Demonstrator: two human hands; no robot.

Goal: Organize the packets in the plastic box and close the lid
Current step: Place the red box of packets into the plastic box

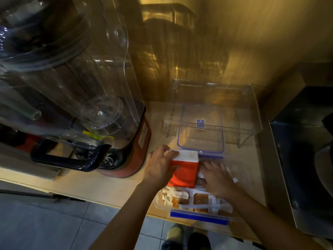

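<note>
- So we're somewhere in the middle of this one, the sorting isn't finished and the closing hasn't started.
- The plastic box point(198, 212) sits at the front edge of the counter point(111, 188), wide open, with its blue clip facing us.
- Our left hand point(158, 166) is gripping the red and white packet point(184, 168) by its left side, fingers curled over the top edge, holding it at the far end of the box.
- Our right hand point(215, 177) is flat and spread, pressing down on the stuff just right of that packet. Can't tell if it's pinching anything underneath.
- The brown sauce packets point(189, 199) near the front look loosely jumbled, so we'd guess they need straightening too.
- The lid point(201, 130) lies off the box, just behind it, under a clear rack point(248, 112). That's the last step, and it's untouched.
- A blender point(124, 141) stands off to the left, out of the way.
</note>
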